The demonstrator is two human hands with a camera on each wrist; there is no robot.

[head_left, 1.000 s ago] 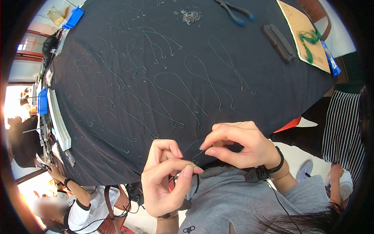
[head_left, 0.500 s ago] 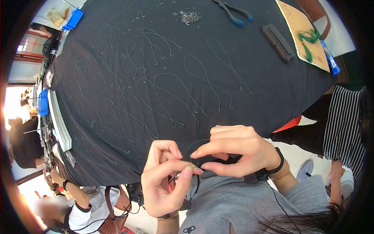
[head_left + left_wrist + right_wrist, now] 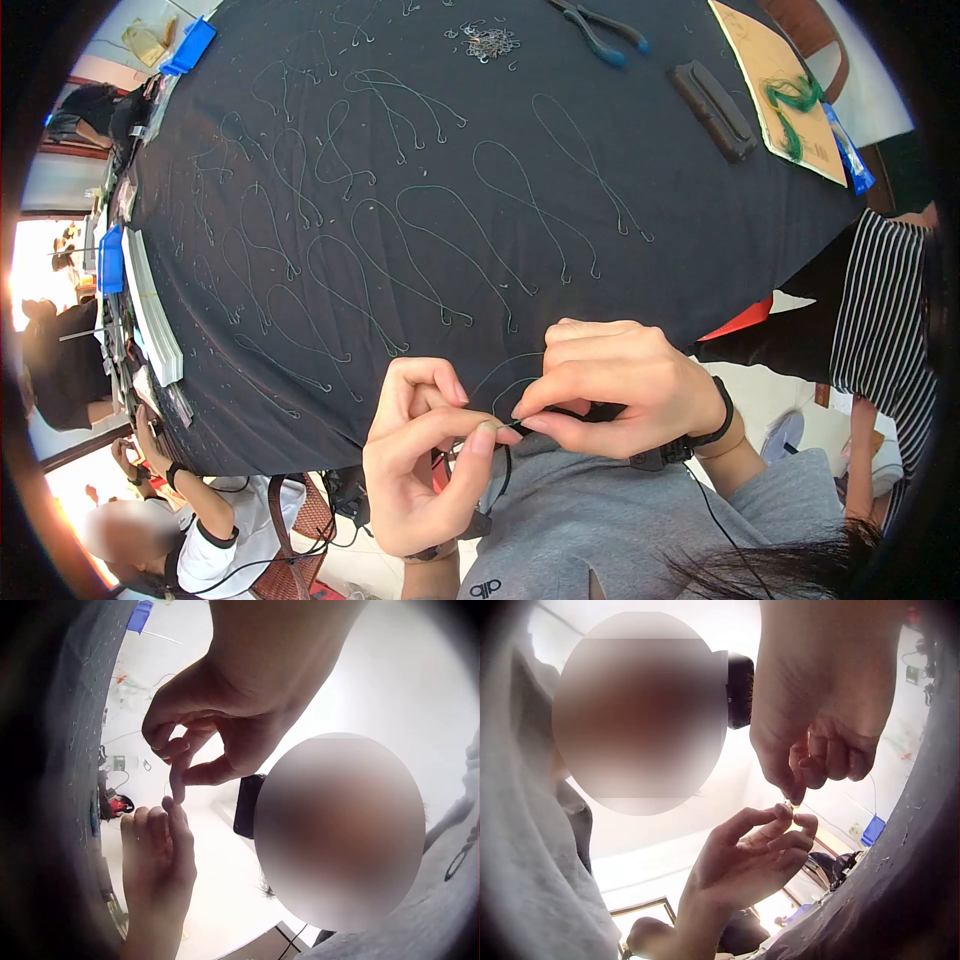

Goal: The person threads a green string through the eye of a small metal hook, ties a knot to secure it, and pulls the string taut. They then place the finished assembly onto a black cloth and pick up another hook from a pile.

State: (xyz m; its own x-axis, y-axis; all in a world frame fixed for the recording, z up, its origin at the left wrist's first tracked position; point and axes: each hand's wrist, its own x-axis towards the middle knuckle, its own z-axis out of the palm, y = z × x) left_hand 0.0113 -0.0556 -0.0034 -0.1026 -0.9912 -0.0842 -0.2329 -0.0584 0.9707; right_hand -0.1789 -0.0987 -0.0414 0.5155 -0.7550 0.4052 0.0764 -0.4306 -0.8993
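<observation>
In the head view my left hand (image 3: 425, 455) is at the table's near edge, thumb and index finger pinching a thin green fishing line (image 3: 492, 378). My right hand (image 3: 635, 385) faces it, thumb and index fingertips closed on the line right beside the left fingertips. The line curves up in a loop between the hands. Whether a hook sits in the left pinch I cannot tell. The left wrist view has the left hand (image 3: 225, 720) above the right; in the right wrist view the right hand (image 3: 817, 727) is above, fingertips meeting.
On the black cloth (image 3: 620, 290) lie several looped lines with hooks (image 3: 450, 240), a pile of loose hooks (image 3: 490, 43), pliers (image 3: 600, 35) and a dark oblong block (image 3: 713, 112). Green thread (image 3: 793, 95) rests on cardboard (image 3: 815, 150). A seated person (image 3: 205, 520) is at the left.
My right hand first reached toward the left fingertips with thumb and index apart, then closed them on the line there. My left hand has stayed in place.
</observation>
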